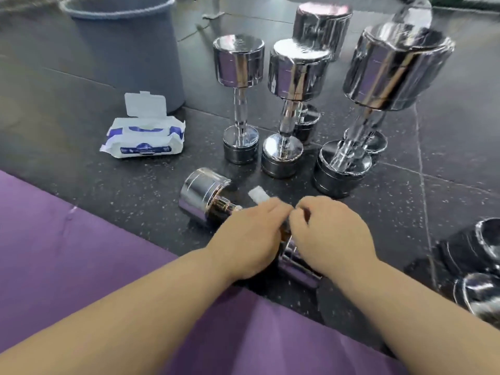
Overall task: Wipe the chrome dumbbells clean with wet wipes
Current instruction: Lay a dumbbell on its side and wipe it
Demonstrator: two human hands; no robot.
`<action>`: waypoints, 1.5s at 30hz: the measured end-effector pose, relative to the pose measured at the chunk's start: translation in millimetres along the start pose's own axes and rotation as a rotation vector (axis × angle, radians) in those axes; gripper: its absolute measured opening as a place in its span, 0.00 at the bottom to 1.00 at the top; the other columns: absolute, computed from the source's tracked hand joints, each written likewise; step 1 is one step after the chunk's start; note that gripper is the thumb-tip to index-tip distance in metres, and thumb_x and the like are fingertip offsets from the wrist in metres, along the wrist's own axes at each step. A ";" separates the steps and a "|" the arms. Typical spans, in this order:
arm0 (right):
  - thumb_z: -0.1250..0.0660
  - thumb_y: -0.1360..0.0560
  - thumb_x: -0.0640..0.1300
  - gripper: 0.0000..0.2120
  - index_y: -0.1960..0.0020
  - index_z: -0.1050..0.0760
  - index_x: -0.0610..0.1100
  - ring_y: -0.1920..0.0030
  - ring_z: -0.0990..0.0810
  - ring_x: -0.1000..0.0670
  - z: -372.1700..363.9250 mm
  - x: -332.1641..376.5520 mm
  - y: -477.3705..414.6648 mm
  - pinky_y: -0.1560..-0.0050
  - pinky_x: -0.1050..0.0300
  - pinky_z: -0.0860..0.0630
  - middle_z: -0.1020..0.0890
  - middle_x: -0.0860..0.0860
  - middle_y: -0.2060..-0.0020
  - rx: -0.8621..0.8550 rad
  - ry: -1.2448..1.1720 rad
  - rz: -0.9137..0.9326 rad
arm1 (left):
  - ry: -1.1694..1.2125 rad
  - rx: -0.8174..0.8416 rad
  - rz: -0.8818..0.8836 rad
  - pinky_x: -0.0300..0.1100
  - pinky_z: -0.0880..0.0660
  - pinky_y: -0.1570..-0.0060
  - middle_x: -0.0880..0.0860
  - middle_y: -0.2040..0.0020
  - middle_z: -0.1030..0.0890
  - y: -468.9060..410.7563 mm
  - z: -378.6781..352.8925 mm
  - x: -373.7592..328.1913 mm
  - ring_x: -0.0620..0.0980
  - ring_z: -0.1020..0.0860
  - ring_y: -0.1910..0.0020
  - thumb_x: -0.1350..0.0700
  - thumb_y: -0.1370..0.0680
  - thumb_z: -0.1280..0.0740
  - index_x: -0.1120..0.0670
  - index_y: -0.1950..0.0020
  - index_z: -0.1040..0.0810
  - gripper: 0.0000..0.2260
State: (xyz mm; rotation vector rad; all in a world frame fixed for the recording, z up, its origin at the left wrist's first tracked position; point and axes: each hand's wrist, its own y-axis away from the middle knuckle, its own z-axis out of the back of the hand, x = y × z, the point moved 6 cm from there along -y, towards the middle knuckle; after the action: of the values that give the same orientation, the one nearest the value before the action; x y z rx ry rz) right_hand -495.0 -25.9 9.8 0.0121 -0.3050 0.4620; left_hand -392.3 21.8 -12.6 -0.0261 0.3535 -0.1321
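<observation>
Left hand (249, 234) is pinched on a wet wipe (258, 194) over the lying dumbbell (205, 197); the grip of the right hand (330, 234) cannot be told. Standing dumbbells (284, 109) could be toppled if it rolls.

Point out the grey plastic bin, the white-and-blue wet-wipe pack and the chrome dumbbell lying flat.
Grey plastic bin (127, 52): head view, front wall.
White-and-blue wet-wipe pack (146, 140): head view, wrapper top.
Chrome dumbbell lying flat (201, 194): head view, left end weight.
</observation>
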 end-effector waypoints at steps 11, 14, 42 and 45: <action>0.45 0.22 0.45 0.12 0.60 0.27 0.44 0.59 0.24 0.44 8.8 -26.1 -17.1 0.61 0.54 0.26 0.22 0.49 0.65 -0.022 -0.064 -0.124 | 0.020 0.045 0.068 0.42 0.30 0.39 0.44 0.45 0.18 -14.1 25.6 24.0 0.47 0.23 0.43 0.59 0.23 0.34 0.47 0.51 0.17 0.09; 0.46 0.22 0.47 0.14 0.61 0.26 0.45 0.61 0.24 0.45 7.2 -31.9 -4.2 0.62 0.53 0.27 0.21 0.49 0.66 -0.058 -0.127 -0.134 | 0.058 0.036 0.014 0.41 0.28 0.46 0.43 0.46 0.25 -15.2 21.6 21.8 0.44 0.25 0.50 0.62 0.26 0.31 0.47 0.60 0.23 0.09; 0.42 0.26 0.44 0.12 0.62 0.27 0.37 0.67 0.29 0.48 -6.9 -56.2 -28.0 0.63 0.49 0.26 0.20 0.42 0.66 0.041 -0.444 -0.199 | -0.564 0.345 -0.162 0.53 0.52 0.26 0.48 0.46 0.22 -59.7 -6.2 20.3 0.49 0.31 0.36 0.50 0.21 0.39 0.47 0.45 0.31 0.05; 0.42 0.27 0.43 0.11 0.64 0.29 0.37 0.68 0.30 0.48 -10.5 -60.7 -32.6 0.65 0.53 0.30 0.24 0.43 0.71 0.073 -0.470 -0.194 | -0.844 0.366 -0.202 0.56 0.57 0.24 0.48 0.53 0.22 -58.6 8.8 42.7 0.51 0.27 0.41 0.57 0.19 0.43 0.51 0.43 0.31 0.06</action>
State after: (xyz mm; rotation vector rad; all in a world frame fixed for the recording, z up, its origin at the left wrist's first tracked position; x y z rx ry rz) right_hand -529.2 -80.8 -16.1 0.2221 -0.7411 0.2727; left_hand -356.9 -41.9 -16.2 0.2402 -0.5215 -0.3666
